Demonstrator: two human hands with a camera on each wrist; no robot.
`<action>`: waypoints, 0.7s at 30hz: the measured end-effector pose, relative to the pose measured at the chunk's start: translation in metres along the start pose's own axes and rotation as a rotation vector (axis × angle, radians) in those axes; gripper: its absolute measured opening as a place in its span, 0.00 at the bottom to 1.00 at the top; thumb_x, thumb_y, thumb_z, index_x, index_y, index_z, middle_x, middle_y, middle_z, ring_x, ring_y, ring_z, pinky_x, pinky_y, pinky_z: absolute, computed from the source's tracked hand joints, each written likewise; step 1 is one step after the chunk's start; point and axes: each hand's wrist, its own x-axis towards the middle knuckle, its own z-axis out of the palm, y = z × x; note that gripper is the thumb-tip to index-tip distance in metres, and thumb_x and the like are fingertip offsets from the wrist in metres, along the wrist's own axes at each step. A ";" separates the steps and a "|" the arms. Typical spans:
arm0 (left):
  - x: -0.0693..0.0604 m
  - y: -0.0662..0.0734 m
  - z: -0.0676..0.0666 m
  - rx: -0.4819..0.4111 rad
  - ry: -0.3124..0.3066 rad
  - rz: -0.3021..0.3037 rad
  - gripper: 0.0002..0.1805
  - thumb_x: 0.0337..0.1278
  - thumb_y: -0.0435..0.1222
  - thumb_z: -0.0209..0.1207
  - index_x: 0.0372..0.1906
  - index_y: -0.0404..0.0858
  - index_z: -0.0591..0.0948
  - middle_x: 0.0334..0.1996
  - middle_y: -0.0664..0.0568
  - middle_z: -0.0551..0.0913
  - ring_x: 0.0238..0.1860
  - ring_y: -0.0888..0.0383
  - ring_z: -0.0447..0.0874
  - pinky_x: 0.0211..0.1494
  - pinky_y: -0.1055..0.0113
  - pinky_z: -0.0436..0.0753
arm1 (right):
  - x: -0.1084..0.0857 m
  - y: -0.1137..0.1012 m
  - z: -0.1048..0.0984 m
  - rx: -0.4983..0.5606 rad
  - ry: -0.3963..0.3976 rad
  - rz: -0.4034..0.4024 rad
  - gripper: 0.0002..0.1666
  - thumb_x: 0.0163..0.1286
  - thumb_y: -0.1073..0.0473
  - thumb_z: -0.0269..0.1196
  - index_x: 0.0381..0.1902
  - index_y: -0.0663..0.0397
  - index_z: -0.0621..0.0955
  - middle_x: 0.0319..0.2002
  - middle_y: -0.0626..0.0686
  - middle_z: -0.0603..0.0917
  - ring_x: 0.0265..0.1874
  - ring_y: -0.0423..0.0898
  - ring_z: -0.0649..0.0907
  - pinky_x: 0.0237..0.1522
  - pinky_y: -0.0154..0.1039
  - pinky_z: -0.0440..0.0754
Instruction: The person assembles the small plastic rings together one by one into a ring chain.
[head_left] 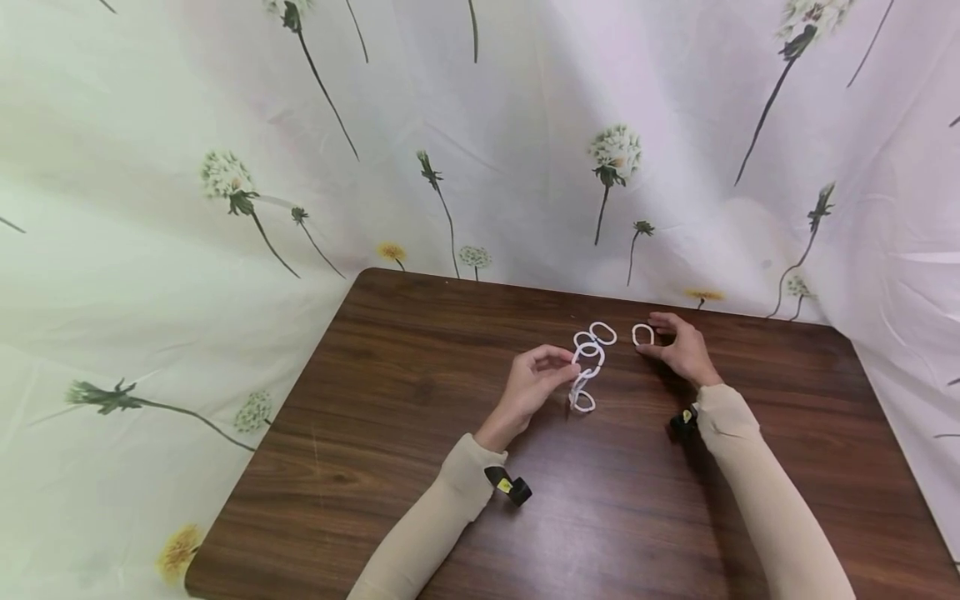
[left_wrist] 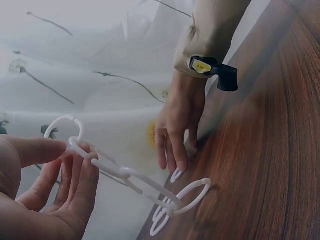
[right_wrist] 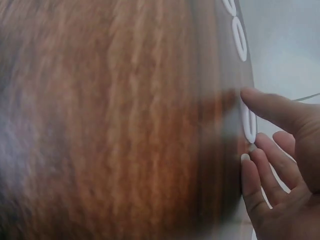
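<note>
Toward the far right of the dark brown wooden table (head_left: 420, 417), I observe both hands working at a set of white oval links. On the left side of this work zone, the left hand (head_left: 532, 385) grasps a chain of several white links (left_wrist: 122, 172), pinching one link between thumb and fingertips. From this pinch point, the left-wrist view shows the chain running down and away to the table surface, where its far links rest; one link loops up beside the thumb. To the right of the chain, and apart from it, a single loose link (right_wrist: 251, 140) lies at the fingertips of the right hand (head_left: 686, 350). In the right-wrist view, the thumb meets one end of this link and a fingertip sits at the other end; I cannot tell whether the fingers clamp it or only touch it. Both forearms enter from the near side in beige sleeves (head_left: 757, 475), with a black wrist mount (head_left: 519, 490) bearing a yellow label fitted at each cuff. Beyond the far edge of the table, and along its left side, hangs a pale cloth (head_left: 525, 125) printed with dandelions and slender stems.
</note>
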 end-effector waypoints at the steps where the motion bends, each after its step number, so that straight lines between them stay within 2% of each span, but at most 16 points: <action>1: 0.000 0.000 0.000 -0.001 -0.002 -0.002 0.15 0.61 0.24 0.67 0.50 0.21 0.82 0.40 0.42 0.89 0.37 0.65 0.89 0.55 0.54 0.91 | 0.001 0.001 0.001 -0.003 0.007 -0.004 0.42 0.64 0.61 0.76 0.72 0.65 0.72 0.66 0.69 0.80 0.65 0.68 0.78 0.69 0.63 0.73; 4: 0.000 -0.001 0.001 -0.006 -0.006 -0.003 0.14 0.61 0.24 0.67 0.50 0.21 0.82 0.42 0.37 0.89 0.37 0.64 0.89 0.48 0.67 0.90 | 0.002 0.003 0.002 -0.013 0.028 -0.015 0.40 0.63 0.63 0.76 0.70 0.64 0.74 0.63 0.68 0.83 0.63 0.67 0.80 0.69 0.62 0.74; 7: 0.000 -0.002 0.001 -0.005 -0.007 -0.005 0.15 0.60 0.24 0.67 0.50 0.21 0.81 0.42 0.38 0.89 0.37 0.65 0.89 0.46 0.72 0.89 | 0.002 0.003 0.002 -0.020 0.036 -0.028 0.38 0.62 0.63 0.77 0.68 0.65 0.76 0.61 0.68 0.84 0.62 0.67 0.81 0.68 0.62 0.75; 16: 0.000 -0.004 0.002 -0.016 -0.004 -0.002 0.14 0.61 0.24 0.67 0.50 0.20 0.81 0.42 0.35 0.88 0.37 0.66 0.89 0.45 0.72 0.89 | -0.001 0.000 0.002 -0.044 0.013 0.009 0.37 0.64 0.61 0.76 0.68 0.65 0.76 0.63 0.70 0.81 0.62 0.67 0.81 0.65 0.61 0.78; 21: 0.000 -0.005 0.002 -0.009 -0.003 0.004 0.15 0.61 0.25 0.67 0.50 0.20 0.81 0.42 0.36 0.89 0.36 0.66 0.88 0.46 0.70 0.90 | -0.002 -0.003 -0.002 -0.080 -0.021 0.040 0.37 0.64 0.59 0.76 0.67 0.67 0.77 0.63 0.71 0.78 0.60 0.67 0.81 0.60 0.55 0.79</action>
